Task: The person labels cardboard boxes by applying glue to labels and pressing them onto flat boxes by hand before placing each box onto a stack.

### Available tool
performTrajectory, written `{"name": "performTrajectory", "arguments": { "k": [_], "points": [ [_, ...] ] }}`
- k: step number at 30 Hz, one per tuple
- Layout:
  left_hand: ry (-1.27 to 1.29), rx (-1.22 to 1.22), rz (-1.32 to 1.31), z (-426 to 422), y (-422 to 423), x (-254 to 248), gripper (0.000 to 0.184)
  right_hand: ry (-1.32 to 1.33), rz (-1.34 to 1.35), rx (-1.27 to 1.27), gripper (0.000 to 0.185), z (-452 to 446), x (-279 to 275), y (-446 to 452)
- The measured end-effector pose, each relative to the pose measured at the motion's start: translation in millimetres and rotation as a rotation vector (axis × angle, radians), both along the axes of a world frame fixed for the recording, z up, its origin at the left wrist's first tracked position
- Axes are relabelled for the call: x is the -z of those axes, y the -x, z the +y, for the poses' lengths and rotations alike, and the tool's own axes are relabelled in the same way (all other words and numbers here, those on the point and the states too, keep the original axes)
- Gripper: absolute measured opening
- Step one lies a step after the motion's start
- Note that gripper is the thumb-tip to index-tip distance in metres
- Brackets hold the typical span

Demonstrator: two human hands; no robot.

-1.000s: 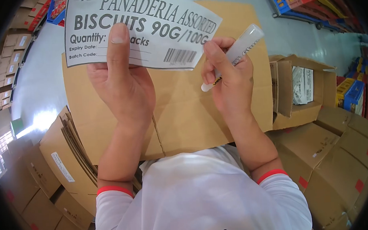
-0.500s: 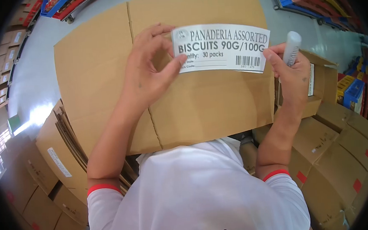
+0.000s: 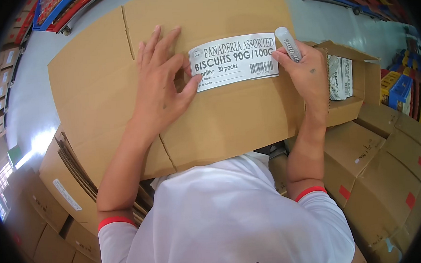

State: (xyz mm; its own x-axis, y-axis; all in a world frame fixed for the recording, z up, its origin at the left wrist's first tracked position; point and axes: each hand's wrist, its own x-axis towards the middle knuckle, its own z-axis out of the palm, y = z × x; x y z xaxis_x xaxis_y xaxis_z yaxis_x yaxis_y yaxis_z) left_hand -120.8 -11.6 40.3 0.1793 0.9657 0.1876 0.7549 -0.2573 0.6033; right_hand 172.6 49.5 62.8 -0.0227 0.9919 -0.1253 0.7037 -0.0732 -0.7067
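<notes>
A white printed label [image 3: 235, 61] reading "Panaderia Assorted Biscuits" with a barcode lies over a large flat brown cardboard sheet [image 3: 210, 131] in front of me. My left hand [image 3: 164, 81] has the label's left edge between thumb and index finger, its other fingers fanned out over the cardboard. In my right hand [image 3: 305, 72] a whitish glue stick [image 3: 289, 44] is gripped, cap end up. The right thumb also touches the label's right edge. Whether the label's underside touches the cardboard all over is hidden.
To the right stands an open carton [image 3: 351, 111] holding more printed labels [image 3: 340, 77]. Closed cartons [image 3: 391, 168] with red stickers are stacked at lower right. Folded cardboard [image 3: 78, 168] leans at left. Wheeled racks of coloured crates [image 3: 61, 13] stand at the back.
Both hands have carried the label left and slightly down relative to the cardboard. My left fingers have spread, and the glue stick now tilts the other way. The view has shifted a little.
</notes>
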Motion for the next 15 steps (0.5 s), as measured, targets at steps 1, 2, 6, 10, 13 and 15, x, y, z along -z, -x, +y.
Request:
{"name": "performTrajectory", "arguments": {
  "k": [1,2,6,10,13,15],
  "points": [
    [-0.002,0.0,0.013,0.2,-0.2,-0.2,0.019,-0.007,-0.014,-0.007,0.028,-0.1,1.0,-0.8],
    [-0.005,0.0,0.026,0.4,-0.1,-0.4,0.019,-0.014,-0.028,-0.013,0.029,-0.1,1.9,-1.1],
    [-0.017,0.016,0.082,-1.9,0.9,2.1,0.022,-0.044,-0.045,-0.02,0.03,-0.4,4.9,0.2],
    [-0.059,-0.097,-0.016,-6.6,1.7,0.0,0.043,-0.073,-0.139,0.011,0.037,-2.6,-6.3,2.2],
    [-0.054,-0.046,0.173,-16.5,6.5,-3.3,0.06,-0.109,-0.048,0.126,0.04,-7.1,-11.6,2.5],
    [-0.038,0.003,0.327,-18.9,6.8,-2.2,0.064,-0.137,0.045,0.195,0.04,-9.6,-13.2,4.5]
  ]
}}
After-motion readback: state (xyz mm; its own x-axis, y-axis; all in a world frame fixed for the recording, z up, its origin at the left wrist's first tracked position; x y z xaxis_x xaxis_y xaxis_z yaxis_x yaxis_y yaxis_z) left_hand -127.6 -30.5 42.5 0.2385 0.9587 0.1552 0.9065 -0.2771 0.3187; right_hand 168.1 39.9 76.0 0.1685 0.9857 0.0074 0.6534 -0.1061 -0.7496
